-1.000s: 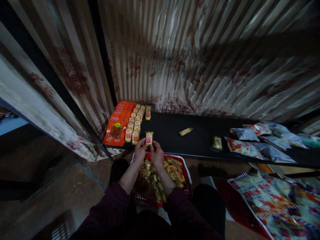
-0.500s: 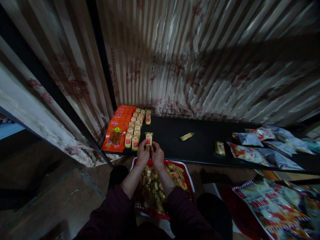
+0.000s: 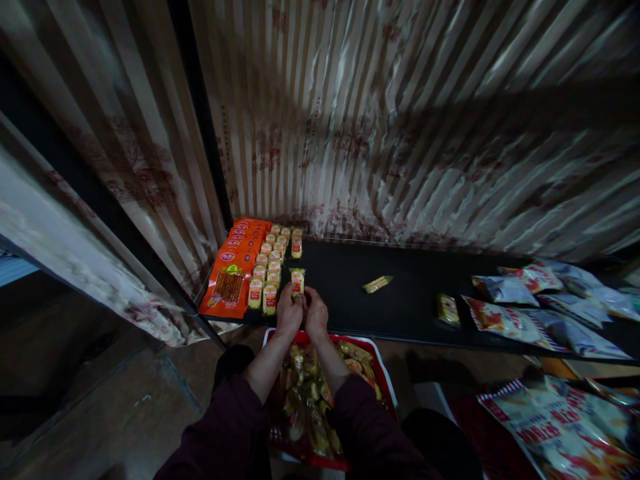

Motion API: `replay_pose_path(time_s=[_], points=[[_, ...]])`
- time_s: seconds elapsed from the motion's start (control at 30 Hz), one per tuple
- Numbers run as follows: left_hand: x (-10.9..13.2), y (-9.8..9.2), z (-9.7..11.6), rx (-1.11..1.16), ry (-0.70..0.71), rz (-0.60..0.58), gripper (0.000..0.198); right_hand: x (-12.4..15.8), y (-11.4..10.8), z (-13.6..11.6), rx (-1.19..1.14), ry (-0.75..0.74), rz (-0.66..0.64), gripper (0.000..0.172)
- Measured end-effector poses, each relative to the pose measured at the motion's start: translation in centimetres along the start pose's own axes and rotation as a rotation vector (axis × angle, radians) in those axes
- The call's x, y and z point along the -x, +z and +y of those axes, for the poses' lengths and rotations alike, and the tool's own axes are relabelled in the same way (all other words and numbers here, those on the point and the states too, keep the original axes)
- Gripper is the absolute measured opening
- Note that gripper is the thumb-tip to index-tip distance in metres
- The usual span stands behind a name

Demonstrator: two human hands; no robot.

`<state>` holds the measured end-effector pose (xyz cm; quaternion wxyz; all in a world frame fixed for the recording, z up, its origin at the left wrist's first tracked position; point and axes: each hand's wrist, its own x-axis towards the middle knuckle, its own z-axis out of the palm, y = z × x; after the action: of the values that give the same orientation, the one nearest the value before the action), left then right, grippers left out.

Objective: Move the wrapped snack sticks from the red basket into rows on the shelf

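Note:
Both hands meet at the front edge of a black shelf [image 3: 350, 293]. My left hand [image 3: 289, 312] and my right hand [image 3: 316, 313] are closed side by side on a small yellow snack packet [image 3: 297, 281], which stands on the shelf just right of the rows of like packets [image 3: 270, 267]. Left of those rows lie orange snack packs [image 3: 235, 270]. Under my forearms a red basket [image 3: 385, 377] holds several more yellow packets.
A lone yellow stick packet [image 3: 377, 284] and a small packet [image 3: 447, 309] lie mid-shelf. Bags of snacks [image 3: 530, 307] cover the shelf's right end. A large printed bag [image 3: 560, 427] lies on the floor at lower right. Striped curtain hangs behind.
The hands have stayed on the small packet and eased it down onto the shelf beside the rows. The view has shifted slightly, so everything sits lower in frame.

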<state>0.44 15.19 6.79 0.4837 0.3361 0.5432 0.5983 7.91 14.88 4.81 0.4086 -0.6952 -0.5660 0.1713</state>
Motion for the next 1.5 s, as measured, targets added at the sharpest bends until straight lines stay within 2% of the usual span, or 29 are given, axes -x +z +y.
replay_pose_path(time_s=[0.2,0.4,0.77,1.5], points=[[-0.9,0.6,0.5,0.075,-0.015,-0.007,0.032,-1.1,-0.1,-0.2,0.100,0.020,-0.065,0.034],[-1.9,1.2,0.5,-0.108,0.029,-0.029,0.029,-2.2,0.2,-0.3,0.080,0.018,-0.049,0.033],[-3.6,1.9,1.0,-0.533,0.076,-0.127,0.041,-4.1,0.8,-0.7,0.071,0.072,-0.119,0.039],[-6.7,3.4,0.6,-0.583,0.103,-0.088,0.040,-7.3,3.2,0.6,0.007,0.025,-0.076,0.036]])
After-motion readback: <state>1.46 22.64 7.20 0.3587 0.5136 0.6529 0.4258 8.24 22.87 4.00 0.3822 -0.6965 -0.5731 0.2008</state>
